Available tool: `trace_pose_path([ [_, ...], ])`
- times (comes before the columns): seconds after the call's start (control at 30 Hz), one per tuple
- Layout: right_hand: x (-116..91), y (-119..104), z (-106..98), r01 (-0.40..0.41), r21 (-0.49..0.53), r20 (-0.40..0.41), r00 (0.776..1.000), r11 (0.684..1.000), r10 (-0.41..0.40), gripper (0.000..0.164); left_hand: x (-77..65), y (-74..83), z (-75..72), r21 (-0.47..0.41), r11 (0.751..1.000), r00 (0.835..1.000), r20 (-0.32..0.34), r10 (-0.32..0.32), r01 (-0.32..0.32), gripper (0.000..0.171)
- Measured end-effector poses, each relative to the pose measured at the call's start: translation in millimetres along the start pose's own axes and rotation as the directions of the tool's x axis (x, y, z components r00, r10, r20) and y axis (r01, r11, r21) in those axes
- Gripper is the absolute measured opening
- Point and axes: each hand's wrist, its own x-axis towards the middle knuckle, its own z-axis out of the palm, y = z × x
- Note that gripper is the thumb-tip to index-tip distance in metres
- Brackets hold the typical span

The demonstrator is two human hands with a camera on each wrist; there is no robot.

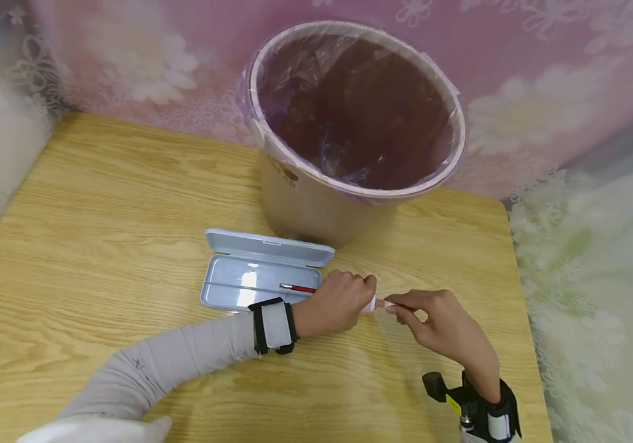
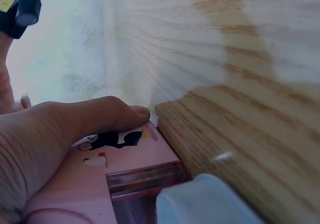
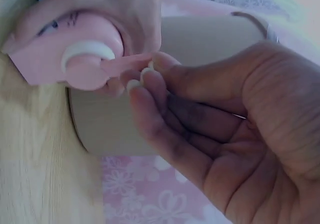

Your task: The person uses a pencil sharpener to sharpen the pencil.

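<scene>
My left hand [image 1: 341,301] grips a pink crank pencil sharpener [image 3: 37,59], its thumb lying over the printed top in the left wrist view. A see-through window [image 2: 145,181] shows in the sharpener's side. My right hand [image 1: 443,326] pinches the end of the sharpener's pink crank handle [image 3: 130,63] between thumb and fingertips. A red pencil [image 1: 299,288] with a silvery end reaches over the open light-blue pencil case [image 1: 227,299] toward my left hand, which hides its other end.
Behind the pencil case stands a large beige bin [image 1: 316,212] with a clear plastic liner [image 1: 349,175]. Everything is on a wood-grain table [image 1: 128,203]. A pink floral curtain [image 1: 144,55] hangs behind, and pale floral cloth [image 1: 598,277] is at the right.
</scene>
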Motion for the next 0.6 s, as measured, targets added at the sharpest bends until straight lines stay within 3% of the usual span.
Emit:
trace_pose_path([
  [0.17, 14, 16, 3, -0.041, -0.027, -0.052, 0.998, 0.999, 0.039, 0.023, -2.1, -2.7, 0.1, -0.006, 1.0, 1.0, -0.017, 0.004, -0.004, 0.014],
  [0.23, 19, 24, 6, -0.061, -0.018, -0.048, 0.997, 0.998, 0.06, 0.021, -2.8, -2.7, -0.5, -0.003, 1.0, 1.0, -0.013, 0.009, -0.009, 0.009],
  [0.3, 23, 33, 10, -0.083, 0.001, -0.034, 0.996, 0.997, 0.083, 0.02, -3.3, -2.2, -1.2, -0.002, 1.0, 1.0, 0.0, 0.013, -0.013, 0.007],
  [0.43, 28, 53, 25, -0.125, 0.046, 0.033, 0.992, 0.991, 0.123, 0.018, -3.9, -0.7, -2.9, 0.007, 1.0, 1.0, 0.025, 0.006, -0.006, 0.024],
  [0.6, 18, 63, 47, -0.2, 0.101, 0.117, 0.975, 0.975, 0.188, 0.015, -3.6, 2.5, -3.7, 0.004, 1.0, 1.0, 0.008, -0.013, 0.013, 0.016],
])
